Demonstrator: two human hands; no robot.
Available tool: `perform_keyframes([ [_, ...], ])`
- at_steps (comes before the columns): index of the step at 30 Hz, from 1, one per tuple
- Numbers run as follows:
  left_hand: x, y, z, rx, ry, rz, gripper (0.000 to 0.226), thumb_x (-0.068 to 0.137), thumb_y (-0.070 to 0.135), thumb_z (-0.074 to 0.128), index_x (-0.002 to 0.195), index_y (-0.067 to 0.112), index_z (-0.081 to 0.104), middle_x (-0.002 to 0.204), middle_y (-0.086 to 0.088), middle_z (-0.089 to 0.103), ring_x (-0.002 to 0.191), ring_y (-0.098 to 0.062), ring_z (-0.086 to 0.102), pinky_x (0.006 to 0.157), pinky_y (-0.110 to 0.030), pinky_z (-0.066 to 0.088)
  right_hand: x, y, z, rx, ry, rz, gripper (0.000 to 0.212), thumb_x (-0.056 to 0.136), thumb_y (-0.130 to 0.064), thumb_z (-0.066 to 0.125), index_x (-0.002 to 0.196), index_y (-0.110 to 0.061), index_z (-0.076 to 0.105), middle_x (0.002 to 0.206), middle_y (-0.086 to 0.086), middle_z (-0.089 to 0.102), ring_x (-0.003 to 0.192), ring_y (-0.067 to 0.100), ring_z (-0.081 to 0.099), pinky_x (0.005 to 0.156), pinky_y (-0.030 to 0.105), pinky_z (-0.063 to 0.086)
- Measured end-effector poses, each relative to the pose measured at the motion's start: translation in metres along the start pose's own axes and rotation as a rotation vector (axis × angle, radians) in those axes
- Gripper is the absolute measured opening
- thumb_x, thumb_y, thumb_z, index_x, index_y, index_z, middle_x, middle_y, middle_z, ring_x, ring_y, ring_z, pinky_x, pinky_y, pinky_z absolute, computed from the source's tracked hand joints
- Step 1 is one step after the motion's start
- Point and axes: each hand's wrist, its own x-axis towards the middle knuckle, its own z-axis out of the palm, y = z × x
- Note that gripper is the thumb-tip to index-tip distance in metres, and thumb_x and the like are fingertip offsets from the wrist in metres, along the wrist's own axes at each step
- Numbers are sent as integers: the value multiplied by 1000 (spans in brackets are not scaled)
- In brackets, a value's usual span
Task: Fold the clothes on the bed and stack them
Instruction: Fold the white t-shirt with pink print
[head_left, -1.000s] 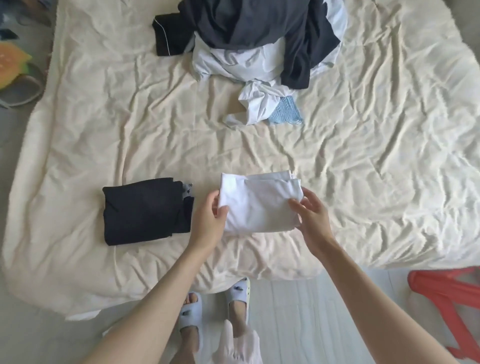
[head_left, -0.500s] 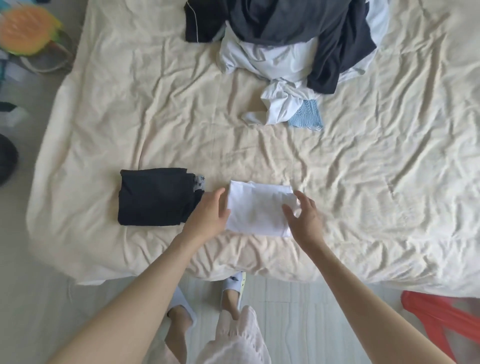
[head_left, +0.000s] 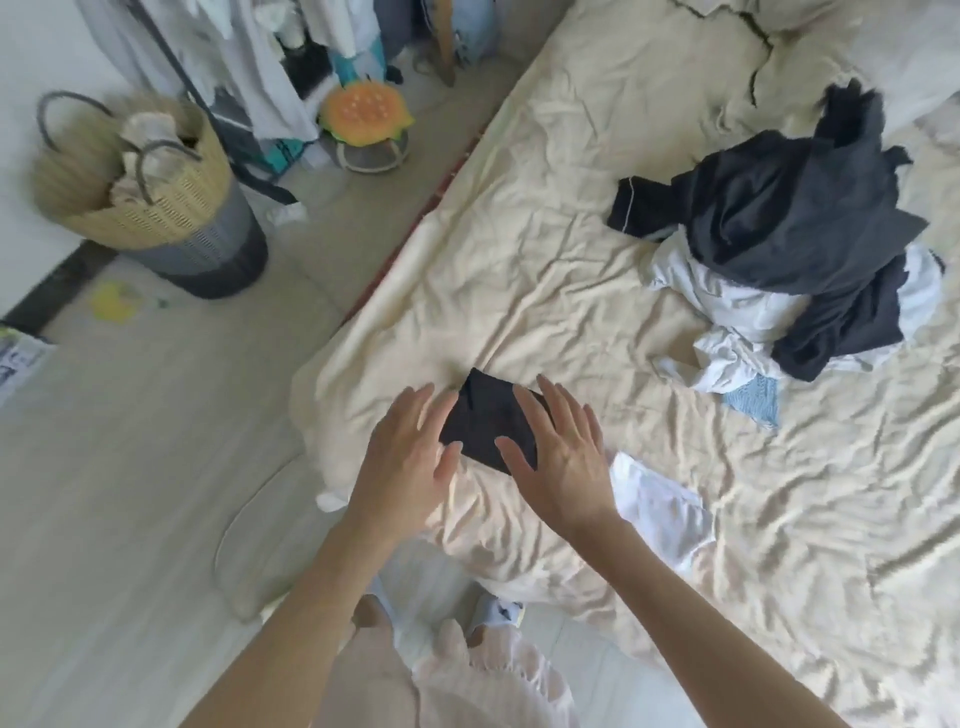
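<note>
Near the bed's (head_left: 597, 249) corner edge, both hands, fingers spread and holding nothing, flank a folded black garment (head_left: 485, 423): left hand (head_left: 408, 460), right hand (head_left: 561, 457). A folded white garment (head_left: 657, 499) lies just right; open sheet separates them from the unfolded pile (head_left: 789, 249).

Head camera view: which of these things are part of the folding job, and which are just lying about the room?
Part of the job:
folded black garment
folded white garment
unfolded pile
bed
left hand, right hand

Just lying about:
woven basket
burger-shaped cushion
hanging clothes
</note>
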Motion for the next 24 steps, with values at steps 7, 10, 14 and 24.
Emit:
perform_keyframes([
  [7,-28,-127,-97,175,3,-148,61,96,41,44,150,23,21,158,-6,12,145,-31,9,116,-46,17,55,-146,25,-70,-56,-209,59,94,-42,52,146,-21,35,154,9,28,144,28,22,116,51,14],
  [10,-51,-183,-129,133,-12,-195,62,95,42,45,150,25,21,159,-6,10,146,-29,7,116,-46,13,68,-203,51,-73,-109,-226,60,95,-46,45,149,-25,27,157,5,21,146,23,14,118,47,6],
  [14,-73,-248,-162,147,-82,-282,61,96,49,34,150,28,17,159,-4,11,146,-27,5,117,-44,11,81,-267,84,2,-172,-172,60,96,-48,41,150,-26,23,158,2,19,146,20,10,118,45,3],
  [24,-22,-337,-236,9,55,-339,71,87,56,20,142,17,41,150,-14,34,141,-38,24,111,-54,23,176,-348,113,-16,-121,-174,59,94,-46,46,147,-22,32,155,5,27,145,24,18,118,50,9],
])
